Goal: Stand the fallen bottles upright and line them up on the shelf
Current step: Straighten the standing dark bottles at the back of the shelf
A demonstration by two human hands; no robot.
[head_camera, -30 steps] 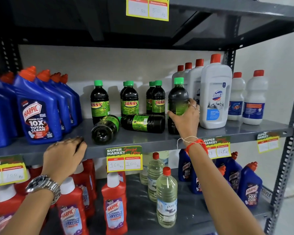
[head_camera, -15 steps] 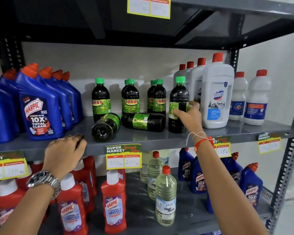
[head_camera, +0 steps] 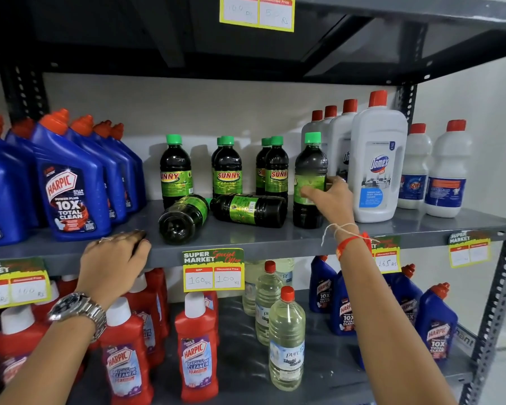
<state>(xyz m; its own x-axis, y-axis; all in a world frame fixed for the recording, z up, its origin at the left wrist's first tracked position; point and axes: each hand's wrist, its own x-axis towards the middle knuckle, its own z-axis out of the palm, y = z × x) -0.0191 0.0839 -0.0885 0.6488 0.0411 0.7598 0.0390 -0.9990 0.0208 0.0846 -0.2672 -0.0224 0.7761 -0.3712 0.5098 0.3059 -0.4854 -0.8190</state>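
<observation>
We are judging these dark green-capped bottles as full and fairly heavy, stiff plastic with a smooth, likely slippery label, so the waist around the label is the safest place to take hold, with the cap end tipped up from there. 2 fallen bottles are lying on the shelf [head_camera: 275, 241]: the left fallen bottle [head_camera: 183, 217] with its base pointing at us, and the right fallen bottle [head_camera: 250, 210] lying crosswise just beside it. Our right hand [head_camera: 329, 198] is reaching the upright bottle [head_camera: 310, 182] standing beside the white Domex jug [head_camera: 377, 159]; its grip is loose, fingers spread against the label, not clamped. Our left hand [head_camera: 114, 260] is resting flat on the shelf's front edge, holding nothing. Compared with 1 second ago, the right hand is easing off that bottle: then it was wrapped around the label, now only the fingertips are touching. The left hand is staying put.
</observation>
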